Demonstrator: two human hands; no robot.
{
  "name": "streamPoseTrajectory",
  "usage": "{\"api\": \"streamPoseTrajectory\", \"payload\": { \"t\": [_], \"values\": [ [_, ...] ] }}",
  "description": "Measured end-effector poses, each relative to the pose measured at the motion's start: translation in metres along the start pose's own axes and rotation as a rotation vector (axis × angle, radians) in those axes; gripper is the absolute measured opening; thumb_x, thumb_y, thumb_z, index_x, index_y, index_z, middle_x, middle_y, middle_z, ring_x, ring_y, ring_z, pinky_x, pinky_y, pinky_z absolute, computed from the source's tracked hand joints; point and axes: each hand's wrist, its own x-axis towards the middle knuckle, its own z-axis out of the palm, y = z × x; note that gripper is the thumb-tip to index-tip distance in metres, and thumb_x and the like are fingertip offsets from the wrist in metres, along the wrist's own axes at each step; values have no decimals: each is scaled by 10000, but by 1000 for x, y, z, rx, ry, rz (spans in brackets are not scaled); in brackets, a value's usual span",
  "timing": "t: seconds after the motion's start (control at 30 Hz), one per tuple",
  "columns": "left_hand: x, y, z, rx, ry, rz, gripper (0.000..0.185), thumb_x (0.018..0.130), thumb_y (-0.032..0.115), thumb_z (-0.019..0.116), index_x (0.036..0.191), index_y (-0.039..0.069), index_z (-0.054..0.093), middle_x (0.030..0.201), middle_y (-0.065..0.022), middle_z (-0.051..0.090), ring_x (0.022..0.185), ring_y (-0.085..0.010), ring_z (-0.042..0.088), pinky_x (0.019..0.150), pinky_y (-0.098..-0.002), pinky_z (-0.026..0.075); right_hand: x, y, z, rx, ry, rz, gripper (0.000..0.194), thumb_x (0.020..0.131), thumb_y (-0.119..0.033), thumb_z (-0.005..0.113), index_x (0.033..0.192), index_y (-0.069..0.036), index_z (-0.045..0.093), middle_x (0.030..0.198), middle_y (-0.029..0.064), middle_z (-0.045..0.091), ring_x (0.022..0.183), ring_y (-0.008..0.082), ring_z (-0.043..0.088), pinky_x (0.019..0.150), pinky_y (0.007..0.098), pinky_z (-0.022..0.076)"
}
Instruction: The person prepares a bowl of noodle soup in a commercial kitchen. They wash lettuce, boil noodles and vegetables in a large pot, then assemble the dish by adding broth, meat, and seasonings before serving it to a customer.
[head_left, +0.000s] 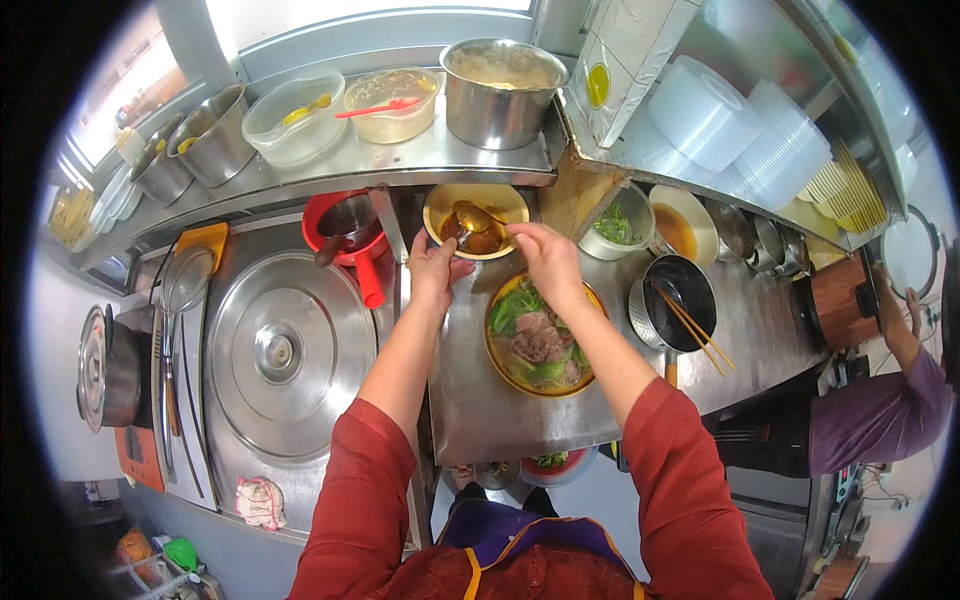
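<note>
My left hand (432, 276) grips the near rim of a cream bowl (517, 201) that holds dark brown sauce. Between the fingers of my right hand (553, 266) is the handle of a metal spoon (472, 216), its bowl down in the sauce. Just below my right hand stands a yellow-rimmed bowl (501, 373) of broth with sliced meat (540, 339) and leafy greens (519, 302). My right wrist and forearm cover part of that bowl's right side.
To the right sit a small saucepan (643, 307) with chopsticks (690, 324) across it and a tub of chopped greens (616, 225). A large metal lid (247, 360) and red plastic pot (367, 277) lie left. A shelf (390, 161) overhangs the counter. A co-worker (870, 420) stands at right.
</note>
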Motion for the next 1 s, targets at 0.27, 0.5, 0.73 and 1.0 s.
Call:
{"api": "streamPoseTrajectory", "payload": {
  "t": [0.27, 0.5, 0.73, 1.0],
  "values": [
    [-13, 9, 0, -193, -169, 162, 553, 916, -3, 501, 1427, 107, 322, 951, -94, 655, 782, -240, 696, 592, -382, 624, -5, -25, -8, -439, -74, -168, 132, 901, -100, 582, 1001, -71, 663, 928, 138, 652, 836, 346, 633, 712, 394, 516],
    [-59, 32, -15, -200, -171, 76, 558, 901, -16, 514, 1421, 66, 329, 951, -101, 654, 760, -224, 697, 617, -395, 629, -8, -58, -35, -322, -111, -345, 133, 897, -78, 578, 1006, -63, 652, 895, 135, 639, 825, 343, 634, 698, 390, 513],
    [-120, 61, -31, -108, -269, 243, 570, 915, -6, 504, 1443, 61, 301, 1207, -136, 582, 928, -222, 677, 623, -317, 639, -63, -112, -74, -294, -117, -374, 180, 859, -44, 589, 1028, -58, 646, 882, 122, 640, 781, 320, 643, 689, 388, 527],
    [-190, 76, -53, -35, -281, 259, 596, 920, 2, 504, 1464, 50, 264, 1223, -140, 572, 968, -205, 662, 614, -283, 632, -111, -161, -116, -56, -106, -98, 194, 965, -122, 527, 1030, 13, 651, 871, 112, 691, 819, 181, 684, 738, 278, 521]
  ]
}}
